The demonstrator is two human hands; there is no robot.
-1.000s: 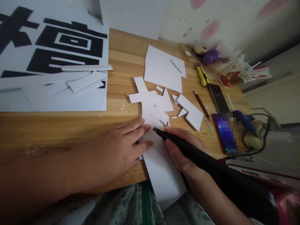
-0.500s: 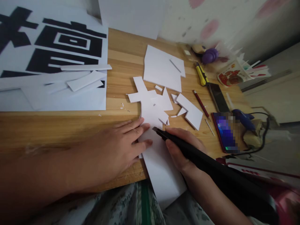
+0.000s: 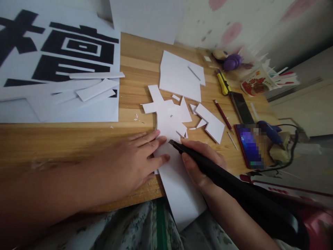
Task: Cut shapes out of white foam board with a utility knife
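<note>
My left hand (image 3: 132, 158) lies flat on the left edge of a white foam board piece (image 3: 179, 187), its fingers spread and pressing down. The board's upper end has a cross-like cut shape (image 3: 157, 102), and its lower end juts past the table edge over my lap. My right hand (image 3: 201, 165) is wrapped round a black utility knife (image 3: 231, 189), with the blade tip on or just above the board, close to my left fingertips. Small cut scraps (image 3: 201, 123) and an angled offcut (image 3: 212, 123) lie right of the board.
A printed sheet with a large black character (image 3: 78, 45) and white strips on it lies left. Farther back is a bigger foam sheet (image 3: 179, 74). On the right are a yellow cutter (image 3: 222, 82), red pencil (image 3: 223, 115), phone (image 3: 249, 146), blue glue gun (image 3: 272, 132) and paper cup (image 3: 257, 83).
Both hands and the board stay almost in place. The knife and my right hand have shifted very slightly left; the view has moved a little.
</note>
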